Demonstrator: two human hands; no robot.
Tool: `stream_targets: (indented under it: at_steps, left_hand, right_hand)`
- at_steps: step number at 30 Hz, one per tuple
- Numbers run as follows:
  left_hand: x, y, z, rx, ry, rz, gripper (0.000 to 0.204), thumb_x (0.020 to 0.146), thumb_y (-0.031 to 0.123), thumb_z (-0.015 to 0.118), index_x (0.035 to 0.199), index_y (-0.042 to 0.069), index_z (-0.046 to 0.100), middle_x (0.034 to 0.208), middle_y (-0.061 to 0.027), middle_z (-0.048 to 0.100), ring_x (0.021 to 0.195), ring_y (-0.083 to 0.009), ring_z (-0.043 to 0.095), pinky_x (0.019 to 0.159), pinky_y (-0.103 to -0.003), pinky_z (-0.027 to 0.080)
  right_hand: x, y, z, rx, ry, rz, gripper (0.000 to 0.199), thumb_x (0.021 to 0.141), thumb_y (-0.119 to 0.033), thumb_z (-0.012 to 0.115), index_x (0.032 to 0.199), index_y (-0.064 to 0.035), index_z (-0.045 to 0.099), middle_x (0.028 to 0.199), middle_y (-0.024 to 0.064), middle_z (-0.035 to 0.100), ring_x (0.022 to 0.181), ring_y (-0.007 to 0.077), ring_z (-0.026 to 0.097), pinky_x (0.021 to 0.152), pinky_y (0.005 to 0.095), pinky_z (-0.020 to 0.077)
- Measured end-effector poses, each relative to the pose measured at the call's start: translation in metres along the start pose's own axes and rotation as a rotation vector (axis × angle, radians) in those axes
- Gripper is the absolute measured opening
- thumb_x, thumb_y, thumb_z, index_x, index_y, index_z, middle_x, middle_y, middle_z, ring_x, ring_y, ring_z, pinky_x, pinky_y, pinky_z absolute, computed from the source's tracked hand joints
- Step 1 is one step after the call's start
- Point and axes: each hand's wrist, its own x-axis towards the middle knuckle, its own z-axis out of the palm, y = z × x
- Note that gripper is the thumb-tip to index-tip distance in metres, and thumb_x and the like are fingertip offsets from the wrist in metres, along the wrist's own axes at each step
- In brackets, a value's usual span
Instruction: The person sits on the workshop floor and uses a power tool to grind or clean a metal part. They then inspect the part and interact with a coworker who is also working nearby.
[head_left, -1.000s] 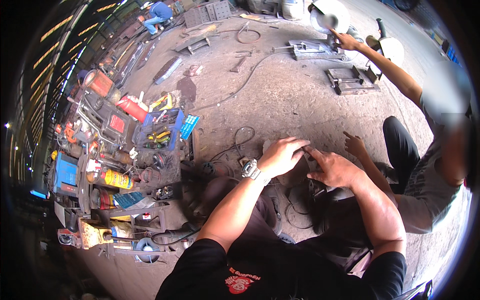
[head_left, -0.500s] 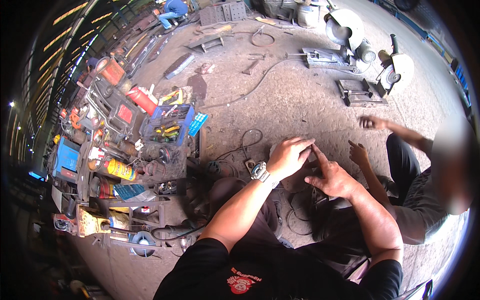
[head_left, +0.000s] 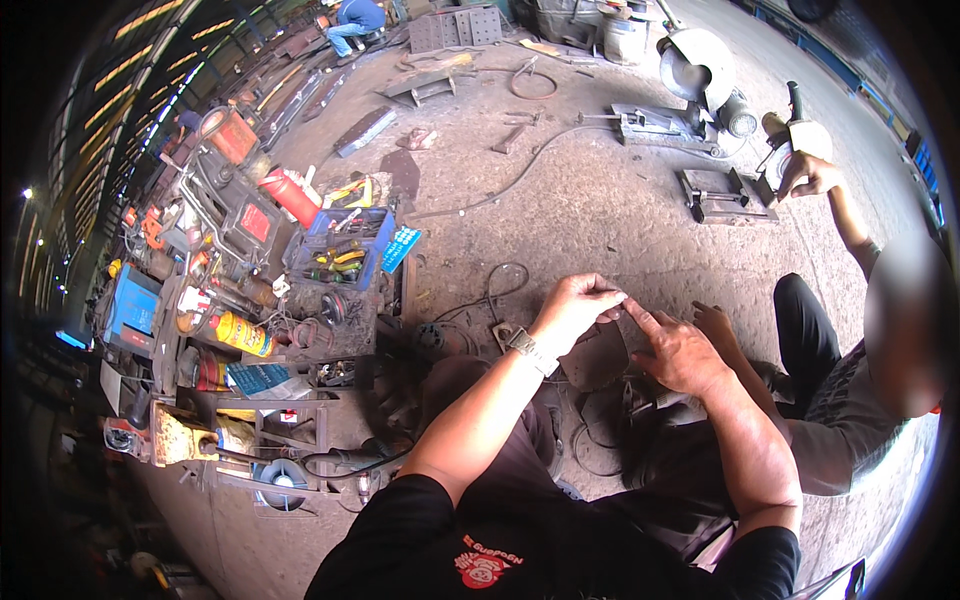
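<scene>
Just right of the frame's centre the left hand (head_left: 575,305) is raised, its thumb and forefinger pinched together on something too small to make out; whether anything is actually held there cannot be told. The right hand (head_left: 680,350) sits just beside it, forefinger stretched out and pointing at the pinch, the other fingers loosely curled and holding nothing that shows. A wristwatch (head_left: 527,347) is on the left wrist. Below the hands a dark flat plate (head_left: 590,365) lies on the concrete floor (head_left: 600,210) with a loop of cable (head_left: 500,285) near it. To the right sits another person, one hand (head_left: 715,320) low, close behind the right hand, the other hand (head_left: 812,175) up at the upper right on a small chop saw (head_left: 735,190). At the left of the frame a blue crate (head_left: 345,245) of tools stands beside a red cylinder (head_left: 290,195). The likely trouble is that a piece so small slips from the pinch and vanishes among the clutter and dark plate beneath; a nudge from the pointing finger could do it. The cable underfoot could also snag a knee, and the hand on the saw could start it close to both people
</scene>
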Motion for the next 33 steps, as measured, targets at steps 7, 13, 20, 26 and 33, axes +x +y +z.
stream_targets:
  at_steps: [7, 13, 20, 26, 33]
  left_hand:
    - [0.006, -0.017, -0.006, -0.007, 0.036, -0.103, 0.009, 0.095, 0.010, 0.066, 0.096, 0.002, 0.067, 0.092, -0.0069, 0.070, 0.080, -0.0142, 0.067, 0.075, -0.028, 0.057]
    - [0.007, -0.021, -0.007, -0.031, 0.026, -0.153, 0.008, 0.096, 0.008, 0.062, 0.096, 0.001, 0.066, 0.093, -0.0079, 0.070, 0.081, -0.0153, 0.067, 0.076, -0.030, 0.058]
    - [0.008, -0.026, -0.004, -0.047, 0.009, -0.157, 0.008, 0.096, 0.007, 0.061, 0.097, 0.001, 0.066, 0.093, -0.0085, 0.069, 0.081, -0.0159, 0.067, 0.075, -0.030, 0.058]
    - [0.013, -0.033, -0.007, 0.009, -0.003, -0.139, 0.009, 0.096, 0.008, 0.061, 0.098, 0.000, 0.065, 0.093, -0.0084, 0.069, 0.081, -0.0157, 0.067, 0.074, -0.030, 0.057]
    - [0.007, -0.026, -0.005, -0.066, -0.024, -0.115, 0.008, 0.097, 0.010, 0.060, 0.098, 0.004, 0.064, 0.094, -0.0056, 0.068, 0.082, -0.0157, 0.066, 0.077, -0.031, 0.056]
  right_hand:
    - [0.002, -0.006, 0.003, -0.143, -0.034, 0.012, 0.080, 0.090, -0.030, 0.069, 0.157, -0.0243, 0.026, 0.129, 0.0222, 0.058, 0.118, 0.0393, 0.059, 0.101, 0.0454, 0.0477]
    - [0.003, -0.008, 0.003, -0.190, -0.067, 0.022, 0.079, 0.091, -0.031, 0.068, 0.157, -0.0255, 0.027, 0.132, 0.0216, 0.057, 0.120, 0.0381, 0.059, 0.103, 0.0449, 0.0462]
    - [-0.002, 0.000, 0.007, -0.153, -0.087, 0.018, 0.081, 0.090, -0.031, 0.068, 0.158, -0.0245, 0.025, 0.134, 0.0226, 0.055, 0.118, 0.0405, 0.060, 0.101, 0.0453, 0.0483]
    - [-0.001, -0.006, 0.001, -0.158, -0.154, 0.023, 0.082, 0.093, -0.033, 0.065, 0.159, -0.0230, 0.017, 0.137, 0.0241, 0.054, 0.121, 0.0394, 0.058, 0.104, 0.0458, 0.0462]
    - [-0.001, -0.003, 0.005, -0.081, -0.086, -0.061, 0.100, 0.086, -0.037, 0.072, 0.159, -0.0129, 0.010, 0.125, 0.0302, 0.060, 0.108, 0.0466, 0.063, 0.094, 0.0483, 0.0529]
